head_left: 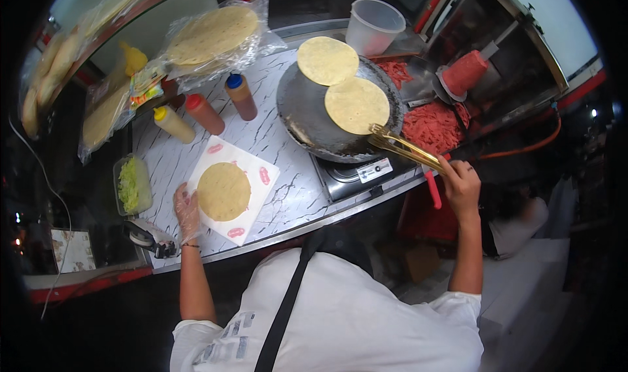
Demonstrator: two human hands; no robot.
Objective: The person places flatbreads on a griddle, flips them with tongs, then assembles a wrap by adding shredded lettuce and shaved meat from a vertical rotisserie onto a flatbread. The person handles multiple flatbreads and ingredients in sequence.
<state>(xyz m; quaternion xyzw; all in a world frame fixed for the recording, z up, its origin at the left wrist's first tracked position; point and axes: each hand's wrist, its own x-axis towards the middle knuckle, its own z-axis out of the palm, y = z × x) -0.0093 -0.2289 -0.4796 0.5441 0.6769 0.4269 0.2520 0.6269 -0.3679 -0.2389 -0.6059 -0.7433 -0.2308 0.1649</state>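
Observation:
Gold tongs [409,146] are gripped in my right hand [462,187], closed around their handle end. Their tips meet the lower edge of a flatbread [357,105] on a round black pan [302,117]. A second flatbread [327,60] overlaps the pan's far rim. My left hand [188,210], in a clear plastic glove, rests at the left edge of a white paper sheet [261,192] with red prints. Its fingers are stretched out beside a smaller-looking flatbread [224,191] lying on that paper.
Yellow [174,125], red [204,114] and blue-capped [241,97] squeeze bottles stand behind the paper. A lettuce tub [133,185] is at left. Bagged flatbreads [212,35] lie at the back. Shredded red meat [435,127], a red-handled tool [432,189] and a vertical spit [463,76] are right.

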